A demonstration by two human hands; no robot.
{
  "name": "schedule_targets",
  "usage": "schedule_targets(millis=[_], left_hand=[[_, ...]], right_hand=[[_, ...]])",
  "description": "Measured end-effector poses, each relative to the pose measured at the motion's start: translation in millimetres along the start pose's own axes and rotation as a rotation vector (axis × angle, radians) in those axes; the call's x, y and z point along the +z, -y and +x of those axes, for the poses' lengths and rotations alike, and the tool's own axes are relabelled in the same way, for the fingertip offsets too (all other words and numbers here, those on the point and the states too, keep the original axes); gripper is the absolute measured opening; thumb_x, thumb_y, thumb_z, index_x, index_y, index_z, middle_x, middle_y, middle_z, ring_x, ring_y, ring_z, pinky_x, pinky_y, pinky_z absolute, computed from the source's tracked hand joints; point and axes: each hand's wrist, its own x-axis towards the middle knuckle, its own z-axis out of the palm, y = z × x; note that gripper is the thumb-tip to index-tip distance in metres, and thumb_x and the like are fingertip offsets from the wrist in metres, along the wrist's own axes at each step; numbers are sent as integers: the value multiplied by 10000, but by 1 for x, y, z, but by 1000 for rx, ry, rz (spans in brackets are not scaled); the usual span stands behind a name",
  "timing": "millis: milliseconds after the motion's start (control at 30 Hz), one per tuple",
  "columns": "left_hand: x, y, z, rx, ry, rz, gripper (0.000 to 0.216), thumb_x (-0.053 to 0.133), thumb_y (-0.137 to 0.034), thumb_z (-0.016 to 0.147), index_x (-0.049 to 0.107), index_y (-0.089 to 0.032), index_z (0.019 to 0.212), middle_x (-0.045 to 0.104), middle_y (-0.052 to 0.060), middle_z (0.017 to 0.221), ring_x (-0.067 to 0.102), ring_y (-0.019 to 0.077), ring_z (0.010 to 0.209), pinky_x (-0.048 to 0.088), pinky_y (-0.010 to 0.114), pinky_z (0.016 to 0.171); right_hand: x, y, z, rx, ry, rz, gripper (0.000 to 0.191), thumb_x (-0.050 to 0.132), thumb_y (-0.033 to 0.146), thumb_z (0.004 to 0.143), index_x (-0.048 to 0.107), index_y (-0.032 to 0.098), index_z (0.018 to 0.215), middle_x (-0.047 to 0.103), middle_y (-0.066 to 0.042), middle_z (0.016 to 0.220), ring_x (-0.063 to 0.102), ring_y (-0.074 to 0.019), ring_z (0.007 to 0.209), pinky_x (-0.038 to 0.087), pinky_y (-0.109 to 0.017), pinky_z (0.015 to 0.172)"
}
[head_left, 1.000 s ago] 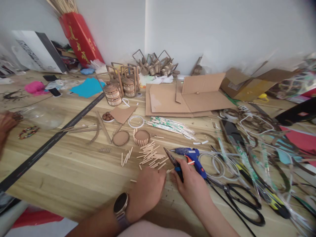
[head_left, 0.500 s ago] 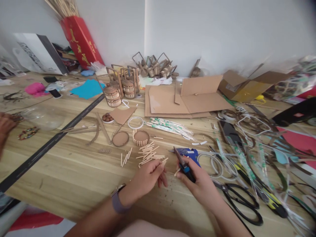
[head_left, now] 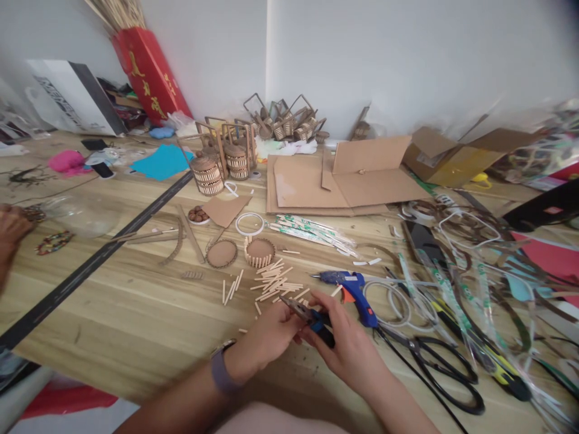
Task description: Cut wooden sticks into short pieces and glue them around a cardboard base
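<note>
right hand (head_left: 350,343) grips the pliers (head_left: 322,330); left hand (head_left: 266,337) is curled at their tip, whether around anything i can't tell. pale sticks (head_left: 275,282) lie just beyond on the counter (head_left: 149,313), probably light, stiff, snappable: pinch mid-length.

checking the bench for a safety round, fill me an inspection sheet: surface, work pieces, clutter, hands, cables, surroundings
Surface: wood-grain tabletop, crossed by a black strip on the left.
Work pieces: short wooden sticks in a loose pile; cardboard disc partly ringed with upright sticks.
Clutter: blue hot-glue gun and black-handled scissors at right; flattened cardboard farther back.
Hands: right hand grips pliers; left hand is at their tips, its hold hidden.
Cables: black cable runs beside the scissors toward the near edge.
Surroundings: pale wall behind; red box with gold lettering at back left; another person's hand at left edge.
</note>
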Motion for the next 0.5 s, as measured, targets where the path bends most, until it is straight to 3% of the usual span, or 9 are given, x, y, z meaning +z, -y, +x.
schedule_targets(millis=[233,367,500], left_hand=[[-1,-6,-2,37,39,41,268,510,-298,842,692,-164,986,603,11,736,504,139,627,438,258,613],[-3,-6,-3,16,64,31,274,518,-248,807,682,-168,1012,617,12,748,526,143,628,448,261,616],[-4,-4,-3,16,51,89,197,533,-278,810,680,-159,865,639,25,750,557,158,658,449,269,622]], right_hand=[[0,-2,-3,26,68,42,622,549,189,878,258,220,1427,643,-163,1277,646,-272,1155,566,-422,904],[-1,-1,-3,54,86,82,636,546,206,882,262,214,1451,649,-155,1288,642,-262,1166,558,-423,927],[-3,-2,-1,59,119,119,668,584,170,829,329,225,1444,628,-136,1336,604,-264,1222,525,-436,983]])
